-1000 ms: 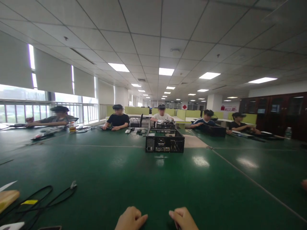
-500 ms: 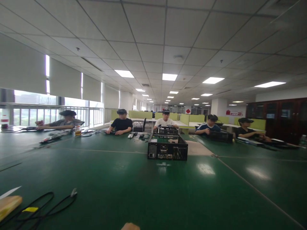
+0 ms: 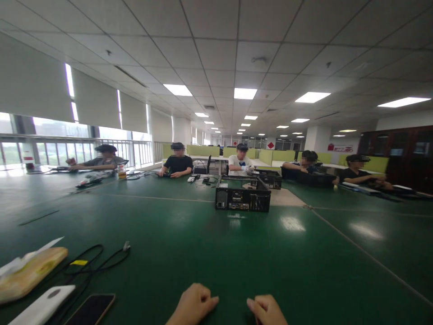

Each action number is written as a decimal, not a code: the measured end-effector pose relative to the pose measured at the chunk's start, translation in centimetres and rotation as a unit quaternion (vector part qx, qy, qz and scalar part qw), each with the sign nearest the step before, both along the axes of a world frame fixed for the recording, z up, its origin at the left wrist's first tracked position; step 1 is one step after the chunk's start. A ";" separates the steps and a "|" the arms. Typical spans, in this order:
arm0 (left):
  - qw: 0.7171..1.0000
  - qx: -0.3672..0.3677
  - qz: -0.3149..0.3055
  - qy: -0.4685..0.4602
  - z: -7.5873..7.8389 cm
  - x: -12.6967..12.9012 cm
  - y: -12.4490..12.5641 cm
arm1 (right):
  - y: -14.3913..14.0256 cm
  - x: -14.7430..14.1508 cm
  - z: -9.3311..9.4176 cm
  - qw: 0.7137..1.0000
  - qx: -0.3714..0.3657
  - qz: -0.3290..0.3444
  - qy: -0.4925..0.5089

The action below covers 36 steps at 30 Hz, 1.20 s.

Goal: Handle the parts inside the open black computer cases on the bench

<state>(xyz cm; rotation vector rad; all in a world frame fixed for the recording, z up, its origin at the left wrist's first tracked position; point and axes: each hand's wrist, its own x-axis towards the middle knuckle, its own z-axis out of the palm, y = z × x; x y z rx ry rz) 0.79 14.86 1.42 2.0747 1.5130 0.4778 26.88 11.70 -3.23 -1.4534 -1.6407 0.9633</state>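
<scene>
- At near left, a dark phone lies flat on the table, left of the left hand and apart from its fingers; a looped black cable lies just beyond it.
- The left hand, at near centre, has its fingers curled into a loose fist, thumb extended to the right.
- The right hand is apart from it, fingers folded inward and thumb pointing left; whether it holds anything, I cannot tell.
- Directly ahead, well apart from both hands, a black open-topped computer case sits with its port panel facing the near side.
- The surface is a wide, shiny green table, also bearing a tan packet with a white sheet and a white rectangular object at near left.
- At far left, blinds half cover windows; five people sit along the far side, the middle one in a white top; lime partitions stand behind them, and a dark wooden cabinet at far right.
- The packet, white object and dark phone are cut off at the picture's edges.
- Both wrists run out of view at the bottom, palms hidden.
- A second case is partly hidden behind the first.
</scene>
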 end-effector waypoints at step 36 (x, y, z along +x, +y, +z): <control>0.999 0.028 -0.013 0.019 -0.5 0.5 -0.1 | -2.2 -0.8 2.0 0.999 0.044 -0.026 -0.017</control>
